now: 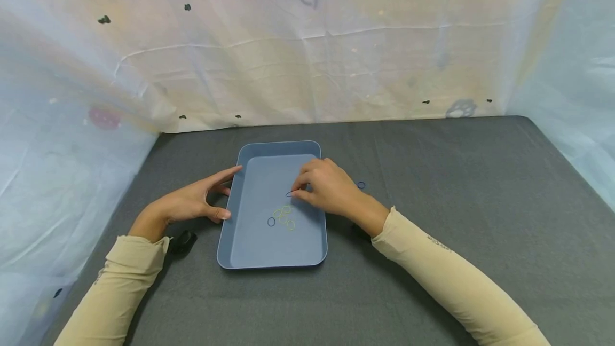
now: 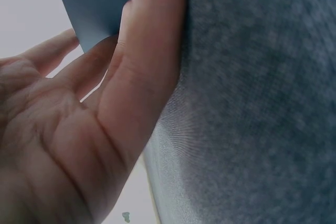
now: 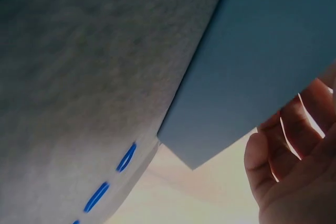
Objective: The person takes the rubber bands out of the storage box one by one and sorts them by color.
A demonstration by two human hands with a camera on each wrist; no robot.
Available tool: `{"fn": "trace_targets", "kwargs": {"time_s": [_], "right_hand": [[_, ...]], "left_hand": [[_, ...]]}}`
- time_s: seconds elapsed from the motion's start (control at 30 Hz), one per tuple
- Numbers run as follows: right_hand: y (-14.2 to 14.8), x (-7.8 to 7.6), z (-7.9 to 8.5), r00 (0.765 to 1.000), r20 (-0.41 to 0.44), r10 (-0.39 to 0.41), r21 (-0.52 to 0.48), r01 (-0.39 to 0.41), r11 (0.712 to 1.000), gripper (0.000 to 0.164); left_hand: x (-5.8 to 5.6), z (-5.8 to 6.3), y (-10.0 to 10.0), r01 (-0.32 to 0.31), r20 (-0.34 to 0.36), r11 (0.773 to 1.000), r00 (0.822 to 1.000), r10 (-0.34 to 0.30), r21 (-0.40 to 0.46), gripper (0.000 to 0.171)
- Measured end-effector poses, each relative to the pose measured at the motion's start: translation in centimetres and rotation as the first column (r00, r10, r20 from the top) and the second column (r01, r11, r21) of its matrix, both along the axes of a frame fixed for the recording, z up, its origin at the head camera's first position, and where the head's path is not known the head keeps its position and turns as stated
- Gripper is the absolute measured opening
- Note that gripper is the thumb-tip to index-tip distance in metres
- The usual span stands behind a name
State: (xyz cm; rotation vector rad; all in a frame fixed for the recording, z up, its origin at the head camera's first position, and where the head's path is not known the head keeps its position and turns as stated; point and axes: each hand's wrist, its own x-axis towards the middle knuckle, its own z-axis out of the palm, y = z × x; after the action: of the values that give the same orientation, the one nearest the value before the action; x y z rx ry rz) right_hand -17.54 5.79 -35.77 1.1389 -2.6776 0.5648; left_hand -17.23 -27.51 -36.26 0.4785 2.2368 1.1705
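The left hand [image 1: 194,200] spreads wide against one tray [image 1: 274,250] while the right hand [image 1: 330,187] pinches one blue ring [image 1: 289,194] near four yellow rings [image 1: 281,213].

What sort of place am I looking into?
Likely a screened-off tabletop work booth: pale printed sheeting hangs behind and on both sides of the grey table, where a blue tray sits.
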Motion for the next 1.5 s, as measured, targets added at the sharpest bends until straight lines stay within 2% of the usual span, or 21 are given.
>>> {"fn": "trace_targets", "kwargs": {"time_s": [0.3, 0.73, 1.0, 1.3, 1.5], "right_hand": [[1.6, 0.3, 0.2, 0.998, 0.030, -0.062, -0.023, 0.063, 0.998, 0.010], [4.3, 0.7, 0.3, 0.994, 0.022, -0.106, -0.095, 0.108, 0.990, 0.009], [5.9, 0.6, 0.2, 0.992, 0.004, -0.124, -0.092, 0.124, 0.988, 0.008], [7.2, 0.1, 0.5, 0.989, -0.024, -0.145, -0.076, 0.143, 0.987, 0.009], [8.4, 0.5, 0.4, 0.985, 0.005, -0.175, -0.093, 0.175, 0.980, 0.008]], "left_hand": [[-0.1, 0.0, 0.0, 0.002, 0.007, 1.000, 1.000, -0.002, 0.005, 0.107], [0.0, 0.1, 0.0, 0.000, 0.004, 1.000, 1.000, 0.000, 0.001, 0.108], [0.0, 0.1, 0.0, -0.003, -0.004, 1.000, 1.000, 0.003, -0.004, 0.108], [0.0, 0.8, -0.1, 0.001, -0.005, 1.000, 1.000, 0.000, 0.006, 0.107], [0.2, 0.5, -0.2, 0.022, -0.014, 1.000, 1.000, -0.022, 0.005, 0.108]]}}
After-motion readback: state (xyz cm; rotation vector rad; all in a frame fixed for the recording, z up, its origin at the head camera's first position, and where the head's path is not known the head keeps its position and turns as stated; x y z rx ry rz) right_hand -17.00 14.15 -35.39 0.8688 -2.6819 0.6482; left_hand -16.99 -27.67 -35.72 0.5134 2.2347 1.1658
